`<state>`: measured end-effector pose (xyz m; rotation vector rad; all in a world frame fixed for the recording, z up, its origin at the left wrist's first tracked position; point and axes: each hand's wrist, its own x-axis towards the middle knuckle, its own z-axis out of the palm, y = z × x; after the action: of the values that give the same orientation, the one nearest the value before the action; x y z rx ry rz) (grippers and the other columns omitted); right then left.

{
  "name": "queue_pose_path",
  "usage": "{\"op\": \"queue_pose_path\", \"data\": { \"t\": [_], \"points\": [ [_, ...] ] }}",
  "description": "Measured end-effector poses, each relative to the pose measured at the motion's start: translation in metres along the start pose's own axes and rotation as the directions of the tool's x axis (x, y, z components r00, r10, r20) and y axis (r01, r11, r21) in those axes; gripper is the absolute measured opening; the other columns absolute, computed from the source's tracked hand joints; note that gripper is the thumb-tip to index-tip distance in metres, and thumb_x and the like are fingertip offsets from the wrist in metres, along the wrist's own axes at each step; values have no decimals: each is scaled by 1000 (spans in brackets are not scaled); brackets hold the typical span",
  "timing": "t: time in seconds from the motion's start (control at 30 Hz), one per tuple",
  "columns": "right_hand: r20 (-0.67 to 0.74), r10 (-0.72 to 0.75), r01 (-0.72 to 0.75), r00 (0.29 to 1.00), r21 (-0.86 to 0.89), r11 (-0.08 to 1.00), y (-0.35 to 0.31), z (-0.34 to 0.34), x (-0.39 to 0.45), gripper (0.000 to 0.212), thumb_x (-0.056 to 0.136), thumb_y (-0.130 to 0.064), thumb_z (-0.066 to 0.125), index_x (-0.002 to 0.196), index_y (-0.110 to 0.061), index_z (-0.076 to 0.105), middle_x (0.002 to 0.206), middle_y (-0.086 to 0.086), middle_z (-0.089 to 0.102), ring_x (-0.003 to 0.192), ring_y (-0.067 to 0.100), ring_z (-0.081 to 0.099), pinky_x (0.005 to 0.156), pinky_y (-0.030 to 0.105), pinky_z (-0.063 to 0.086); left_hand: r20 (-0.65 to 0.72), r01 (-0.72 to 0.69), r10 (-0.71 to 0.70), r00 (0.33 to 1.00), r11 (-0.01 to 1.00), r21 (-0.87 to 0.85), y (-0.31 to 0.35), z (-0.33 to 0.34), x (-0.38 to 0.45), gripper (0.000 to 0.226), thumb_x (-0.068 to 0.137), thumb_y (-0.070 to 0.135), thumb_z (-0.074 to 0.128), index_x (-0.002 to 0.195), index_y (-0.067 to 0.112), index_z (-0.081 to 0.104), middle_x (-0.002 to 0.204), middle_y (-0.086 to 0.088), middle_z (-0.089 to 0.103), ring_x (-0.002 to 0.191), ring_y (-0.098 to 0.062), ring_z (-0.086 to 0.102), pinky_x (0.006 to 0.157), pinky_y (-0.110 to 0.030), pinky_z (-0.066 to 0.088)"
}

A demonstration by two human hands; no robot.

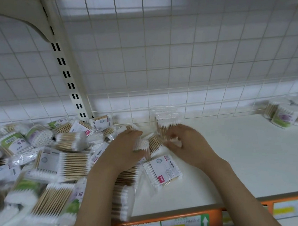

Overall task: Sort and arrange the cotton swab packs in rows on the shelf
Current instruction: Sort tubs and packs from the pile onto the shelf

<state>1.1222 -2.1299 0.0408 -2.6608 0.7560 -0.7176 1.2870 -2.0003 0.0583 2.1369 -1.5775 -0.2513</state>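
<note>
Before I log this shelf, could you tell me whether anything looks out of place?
Yes: the swab packs on the left lie in a jumbled heap, overlapping at all angles, not in rows. One pack lies askew by itself on the shelf.

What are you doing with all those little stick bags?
A person is sorting packs of cotton swabs on a white shelf. Both hands meet over one pack near the middle: the left hand and the right hand each hold an end of it. Behind them one pack stands upright against the wire grid. A big jumbled heap waits on the left, and a small group sits far right.
</note>
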Motion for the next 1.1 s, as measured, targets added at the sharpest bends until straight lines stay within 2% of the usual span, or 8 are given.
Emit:
{"op": "queue_pose_path", "data": {
  "t": [0.13,0.27,0.4,0.6,0.73,0.9,1.0,1.1],
  "points": [
    [299,37,-87,954,154,984,-2,6,-15,49,78,-53,64,122,-32,54,110,-19,48,97,0,47,84,17,40,-57,-29,30,998,999,19,0,2,-5,60,86,26,62,140,21,36,143,4,38,132,-12,31,102,-20,24],
    [476,-17,-145,879,302,942,-2,3,-21,52,72,-45,74,119,-36,56,115,-27,44,104,-13,44,80,4,40,-113,-42,44,993,999,26,0,4,-9,60,84,26,64,138,20,40,138,3,42,128,-13,37,98,-19,27],
    [543,48,-238,839,285,928,-3,2,-25,70,68,-43,78,130,-29,48,119,-21,36,104,-5,46,83,17,49,-179,-44,48,983,999,24,0,7,-12,59,81,27,66,135,24,43,133,5,44,122,-12,41,90,-16,29],
    [486,128,-292,865,280,915,-4,-5,-36,46,65,-36,81,101,-35,53,102,-12,35,84,3,50,62,11,48,-313,-88,78,946,996,-20,3,11,-16,54,79,29,69,130,23,51,122,10,43,108,-9,48,87,-16,31],
    [379,140,-278,915,337,900,0,-19,-47,36,67,-23,76,86,-27,46,90,-7,47,68,6,47,53,21,44,-432,-118,73,899,990,-77,14,14,-12,51,76,35,70,124,24,56,114,7,40,86,10,39,81,-17,31],
    [236,206,-243,950,139,960,12,-38,-50,48,75,-24,71,119,-34,55,108,-12,62,99,15,52,88,32,43,-469,-106,28,883,984,-143,29,19,-9,48,71,43,68,116,28,61,110,7,36,88,7,36,74,-15,32],
    [82,236,-238,968,19,971,19,-46,-49,32,78,-25,68,108,-35,62,103,-18,63,104,15,46,92,32,35,-453,-68,-2,891,988,-138,35,22,-7,48,71,47,67,115,29,61,110,8,36,90,-2,43,77,-22,34],
    [-3,266,-261,964,182,948,29,-49,-45,23,76,-18,69,93,-28,58,85,-22,58,93,12,54,82,20,41,-433,-26,-33,901,991,-130,36,23,-5,49,71,46,68,116,29,60,111,8,36,86,-5,46,76,-24,36]
  ]
}}
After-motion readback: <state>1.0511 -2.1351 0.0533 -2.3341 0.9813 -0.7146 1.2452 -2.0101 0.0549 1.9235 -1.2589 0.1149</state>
